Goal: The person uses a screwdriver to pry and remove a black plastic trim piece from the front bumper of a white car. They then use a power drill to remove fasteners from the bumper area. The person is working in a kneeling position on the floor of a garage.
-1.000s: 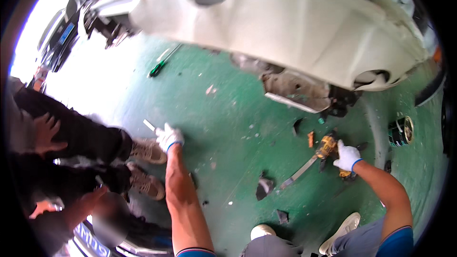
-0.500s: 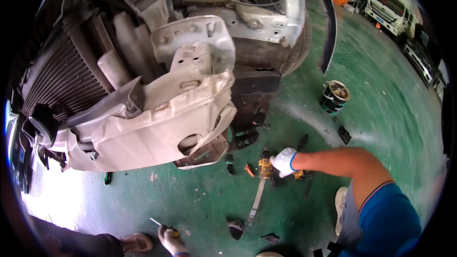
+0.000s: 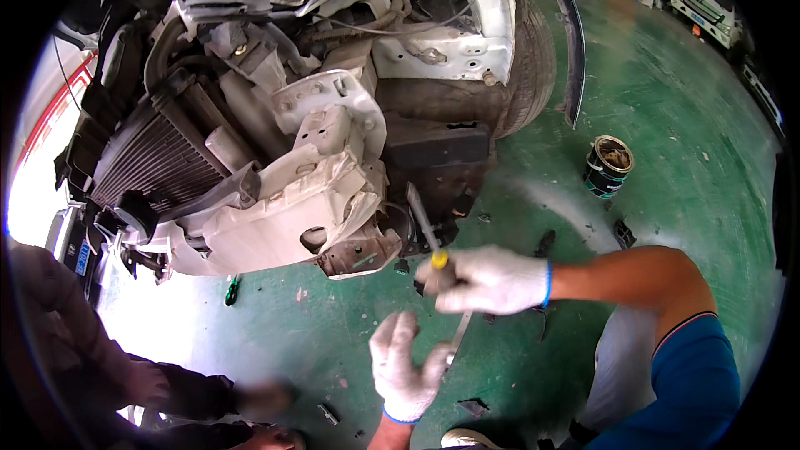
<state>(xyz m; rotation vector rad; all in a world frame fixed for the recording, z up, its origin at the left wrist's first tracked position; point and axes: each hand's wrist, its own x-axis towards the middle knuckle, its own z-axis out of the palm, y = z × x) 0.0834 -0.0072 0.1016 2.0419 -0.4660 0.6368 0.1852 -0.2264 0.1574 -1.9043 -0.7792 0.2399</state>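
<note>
My right hand (image 3: 496,279), in a white knit glove with a blue cuff, grips a screwdriver (image 3: 423,218). The blade points up and left toward the torn corner of the front beam; a yellow collar shows at the handle. Lower down, my left hand (image 3: 406,371), gloved alike, is open with its fingers and thumb apart. A flat metal strip (image 3: 461,332) lies on the floor between the hands, partly covered by them. In front is a stripped car front with a crumpled pale bumper beam (image 3: 250,229) and an exposed radiator (image 3: 154,158).
A black bucket (image 3: 609,168) stands on the green floor at right, near a tyre (image 3: 533,67). Broken black pieces (image 3: 623,234) lie about. A green-handled tool (image 3: 232,290) lies below the beam. Another person (image 3: 100,350) is at lower left. A truck (image 3: 704,8) is far right.
My right hand has moved up from the yellow power drill on the floor and now holds the screwdriver. My left hand, which held a yellow-handled screwdriver, has come right and opened. Another person appears at left.
</note>
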